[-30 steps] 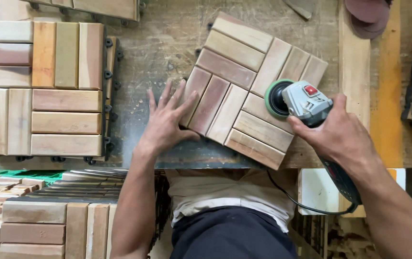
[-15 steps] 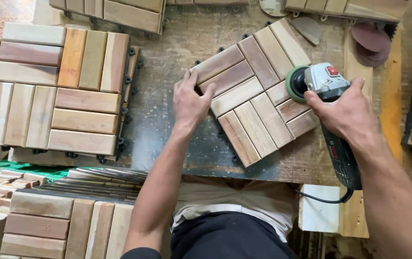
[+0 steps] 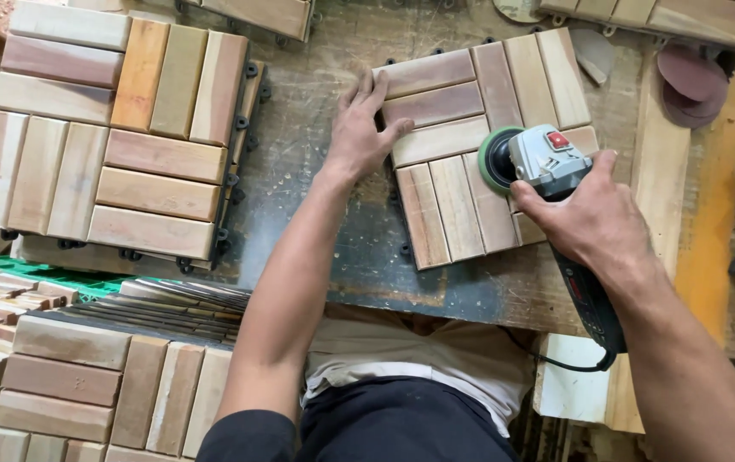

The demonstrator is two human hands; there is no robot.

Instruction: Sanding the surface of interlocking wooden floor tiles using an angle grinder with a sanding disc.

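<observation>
I am pressing my left hand flat, fingers spread, on the left edge of the wooden slat tile lying on the table. My right hand is wrapping its fingers shut around the grey sander, whose green-rimmed disc is resting on the tile's middle. A stack of finished tiles is sitting well apart on the left.

Wooden slat tile matt, smooth; grey plastic sander; workbench rough, scuffed.
</observation>
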